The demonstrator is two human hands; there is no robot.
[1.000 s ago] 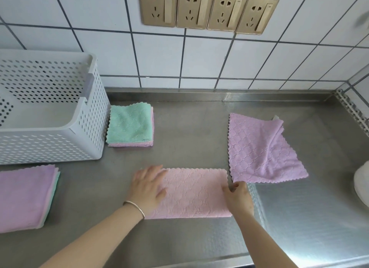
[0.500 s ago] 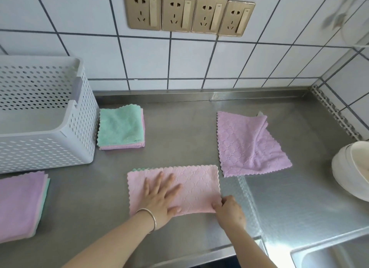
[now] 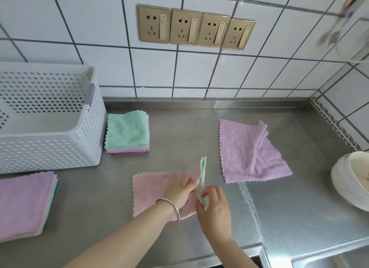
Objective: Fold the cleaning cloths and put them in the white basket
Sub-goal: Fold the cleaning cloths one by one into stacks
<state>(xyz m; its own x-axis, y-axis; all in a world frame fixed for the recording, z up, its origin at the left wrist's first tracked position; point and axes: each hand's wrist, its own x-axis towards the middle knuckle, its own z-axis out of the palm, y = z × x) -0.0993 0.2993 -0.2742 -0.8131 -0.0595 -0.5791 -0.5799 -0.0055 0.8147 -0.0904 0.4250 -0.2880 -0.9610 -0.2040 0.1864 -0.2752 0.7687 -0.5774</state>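
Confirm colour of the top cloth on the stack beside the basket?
Mint green top cloth, with pink layers beneath; head view.

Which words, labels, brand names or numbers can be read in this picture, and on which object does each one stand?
No text can be read anywhere in this view.
Wall sockets: plain gold plates, no readable print.
White basket: no label shows.
Purple cloth: a small white tag at its far corner, too small to read.
Pink cloth under both hands: no print shows.
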